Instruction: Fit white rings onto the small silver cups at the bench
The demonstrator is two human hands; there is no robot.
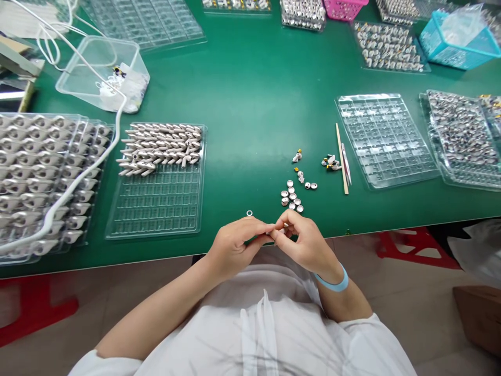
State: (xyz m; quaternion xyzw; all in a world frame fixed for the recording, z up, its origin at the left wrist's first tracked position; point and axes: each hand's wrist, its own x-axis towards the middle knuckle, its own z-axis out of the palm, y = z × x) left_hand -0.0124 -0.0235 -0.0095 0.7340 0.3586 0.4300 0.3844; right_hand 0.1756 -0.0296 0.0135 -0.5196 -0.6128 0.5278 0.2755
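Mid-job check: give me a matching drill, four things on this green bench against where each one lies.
Things:
1 small ring
2 silver caps
3 wooden stick
4 half-filled tray

Places:
A along a clear tray's left edge
B just beyond the left hand
C far to the left of both hands
D clustered just beyond the right hand

Pairs: 1-B, 2-D, 3-A, 4-C

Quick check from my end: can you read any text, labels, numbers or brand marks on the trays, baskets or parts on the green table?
No text is readable anywhere in this view.
Empty clear plastic grid tray: moulded cells only, no print.
Turquoise mesh basket and pink mesh basket: no label showing.
Light blue wristband: plain.
Small pale part pinched between left hand and right hand: too small to tell any marking.
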